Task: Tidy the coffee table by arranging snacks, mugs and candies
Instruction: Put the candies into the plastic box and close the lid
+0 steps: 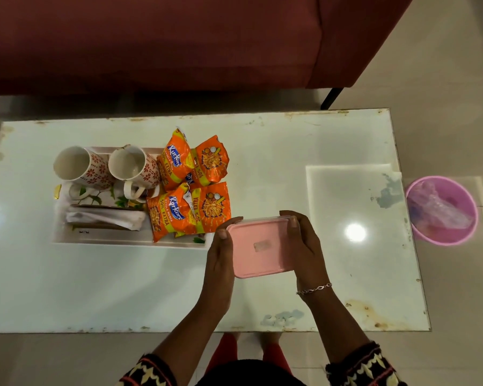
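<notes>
A pink-lidded box (pixel 258 247) is gripped from both sides over the white coffee table (pixel 123 288), just right of the tray. My left hand (pixel 219 254) clasps its left edge and my right hand (pixel 304 243) its right edge. On the white floral tray (pixel 101 240) stand two white mugs with red flower print (pixel 80 167) (pixel 135 169), a folded white napkin (pixel 103 217) and several orange snack packets (pixel 191 185) piled at the tray's right end.
A pink waste bin (pixel 442 210) with a plastic liner stands on the floor off the table's right end. A dark red sofa (pixel 179 43) runs along the far side. A square glossy patch (pixel 352 207) marks the table's right part.
</notes>
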